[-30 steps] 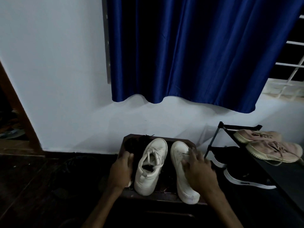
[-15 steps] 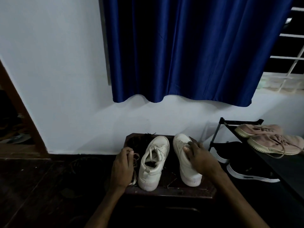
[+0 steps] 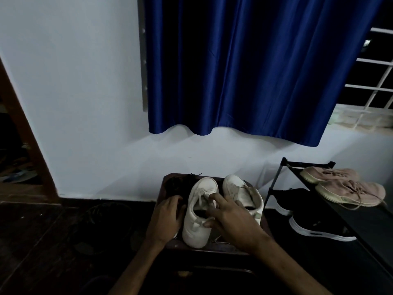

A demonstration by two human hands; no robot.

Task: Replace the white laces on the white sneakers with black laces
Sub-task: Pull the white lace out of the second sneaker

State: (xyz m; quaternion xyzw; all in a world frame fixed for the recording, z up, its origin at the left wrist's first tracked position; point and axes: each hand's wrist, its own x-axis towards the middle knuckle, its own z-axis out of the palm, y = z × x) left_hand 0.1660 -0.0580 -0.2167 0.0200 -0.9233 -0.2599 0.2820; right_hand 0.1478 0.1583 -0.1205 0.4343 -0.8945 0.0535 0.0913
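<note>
Glossy cloth, dull leather, dark wood
The curtain (image 3: 255,71) is satiny cloth with a soft gloss, and the wall (image 3: 74,103) is matt paint. The white sneakers (image 3: 194,228) look smooth and leather-like (scuffed dull), with woven white laces (image 3: 201,193). The stool (image 3: 176,244) is dark polished wood. The pink shoes (image 3: 348,191) are rough knit on a black metal rack (image 3: 274,188).

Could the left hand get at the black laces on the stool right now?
Probably yes: the left hand rests beside the white sneaker, and the black laces lie just beyond it, nothing visibly between.
</note>
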